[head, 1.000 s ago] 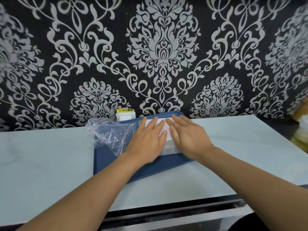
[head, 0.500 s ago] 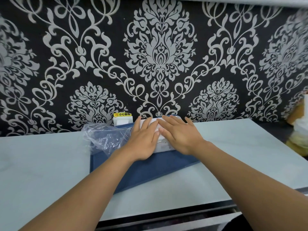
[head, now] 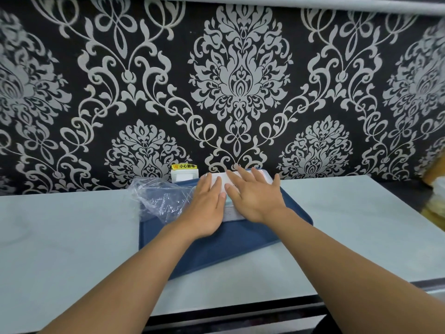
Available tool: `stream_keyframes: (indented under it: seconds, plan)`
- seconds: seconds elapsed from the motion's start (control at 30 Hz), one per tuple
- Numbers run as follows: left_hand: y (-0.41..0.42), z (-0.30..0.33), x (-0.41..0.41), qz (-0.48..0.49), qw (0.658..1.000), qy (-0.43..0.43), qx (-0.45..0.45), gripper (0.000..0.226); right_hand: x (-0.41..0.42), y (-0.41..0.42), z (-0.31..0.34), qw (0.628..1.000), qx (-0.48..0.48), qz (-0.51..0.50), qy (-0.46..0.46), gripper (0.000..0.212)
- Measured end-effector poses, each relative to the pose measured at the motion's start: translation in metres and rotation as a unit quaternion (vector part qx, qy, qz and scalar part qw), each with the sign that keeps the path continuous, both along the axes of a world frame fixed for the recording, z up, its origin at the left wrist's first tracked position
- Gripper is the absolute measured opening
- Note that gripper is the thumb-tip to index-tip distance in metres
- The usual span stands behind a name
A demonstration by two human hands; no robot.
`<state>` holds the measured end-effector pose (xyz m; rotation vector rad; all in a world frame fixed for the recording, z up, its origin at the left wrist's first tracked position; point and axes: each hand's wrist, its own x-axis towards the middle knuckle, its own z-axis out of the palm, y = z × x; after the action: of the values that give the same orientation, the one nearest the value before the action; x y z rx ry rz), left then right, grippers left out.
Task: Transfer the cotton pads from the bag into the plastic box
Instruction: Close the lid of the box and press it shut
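A white plastic box lies on a dark blue tray near the wall. Both hands rest flat on top of the box, palms down and side by side. My left hand covers its left half. My right hand covers its right half, with the fingers spread toward the wall. Neither hand grips anything. A crumpled clear plastic bag sits on the tray's left end, just left of my left hand. I see no cotton pads; the hands hide most of the box.
The tray lies at an angle on a pale countertop against a black patterned wall. A white wall socket with a yellow label is behind the bag. Yellowish items sit at the far right edge. The counter's front edge runs below my forearms.
Both hands stay flat on the box and have slid slightly toward the wall. The right fingers are spread wider. The view has tilted up a little.
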<state>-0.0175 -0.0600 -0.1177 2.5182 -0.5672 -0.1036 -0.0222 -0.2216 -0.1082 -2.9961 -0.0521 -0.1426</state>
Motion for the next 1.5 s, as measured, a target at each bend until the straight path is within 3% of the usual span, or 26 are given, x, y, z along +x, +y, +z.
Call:
stream_keyframes:
  seconds: [0.1, 0.23, 0.4, 0.47, 0.57, 0.63, 0.67, 0.73, 0.8, 0.9, 1.03, 1.13, 1.3, 1.33, 1.43, 1.5]
  plan:
    - [0.0, 0.002, 0.001, 0.004, 1.0, 0.013, -0.011, 0.058, 0.001, -0.002, 0.003, 1.0, 0.018, 0.002, 0.009, 0.063]
    - [-0.004, 0.007, 0.002, 0.02, 0.999, -0.002, -0.046, 0.057, -0.003, 0.001, 0.005, 0.998, 0.017, 0.015, -0.063, 0.06]
    - [0.001, 0.007, 0.005, -0.028, 0.999, 0.035, -0.017, 0.061, -0.002, 0.004, 0.002, 0.999, 0.02, 0.038, 0.02, 0.055]
    - [0.009, 0.018, 0.002, -0.017, 0.997, -0.029, -0.066, 0.061, -0.003, 0.006, 0.002, 0.997, 0.046, 0.057, -0.021, 0.055]
    - [0.031, 0.046, 0.002, 0.059, 0.968, -0.185, -0.161, 0.053, -0.005, 0.019, 0.01, 0.967, 0.18, 0.133, -0.12, 0.052]
    - [0.049, 0.055, 0.007, 0.097, 0.963, -0.237, -0.088, 0.065, -0.007, 0.035, 0.015, 0.95, 0.212, 0.183, -0.137, 0.058]
    - [0.06, 0.053, 0.01, 0.121, 0.969, -0.217, -0.009, 0.077, -0.007, 0.044, 0.015, 0.949, 0.198, 0.207, -0.13, 0.065]
    - [0.074, 0.04, 0.015, 0.15, 0.975, -0.094, 0.135, 0.1, -0.006, 0.063, 0.007, 0.958, 0.131, 0.231, -0.109, 0.084]
    - [0.087, 0.02, 0.02, 0.138, 0.97, 0.011, 0.201, 0.109, -0.004, 0.078, -0.004, 0.969, 0.057, 0.224, -0.089, 0.096]
    - [0.105, 0.012, 0.026, 0.12, 0.983, 0.01, 0.136, 0.081, -0.002, 0.093, -0.006, 0.973, -0.004, 0.203, -0.112, 0.079]
    - [0.122, 0.013, 0.024, 0.115, 0.989, -0.03, 0.087, 0.023, 0.001, 0.106, -0.001, 0.973, 0.02, 0.193, -0.121, 0.053]
    - [0.134, 0.011, 0.024, 0.09, 0.995, -0.029, 0.028, 0.014, 0.004, 0.115, 0.002, 0.974, 0.066, 0.186, -0.113, 0.046]
    - [0.146, 0.02, 0.015, 0.045, 0.997, -0.068, -0.002, 0.014, 0.016, 0.124, 0.004, 0.963, 0.174, 0.152, -0.14, 0.015]
    - [0.154, 0.026, 0.012, 0.044, 0.997, -0.061, -0.024, 0.023, 0.017, 0.129, 0.006, 0.953, 0.219, 0.15, -0.144, 0.011]
    - [0.19, 0.047, 0.002, 0.106, 0.989, -0.037, -0.095, 0.062, 0.01, 0.145, 0.021, 0.884, 0.428, 0.15, -0.113, 0.014]
    - [0.226, 0.062, -0.01, 0.155, 0.974, -0.025, -0.163, 0.054, 0.0, 0.16, 0.036, 0.807, 0.57, 0.151, -0.031, 0.018]
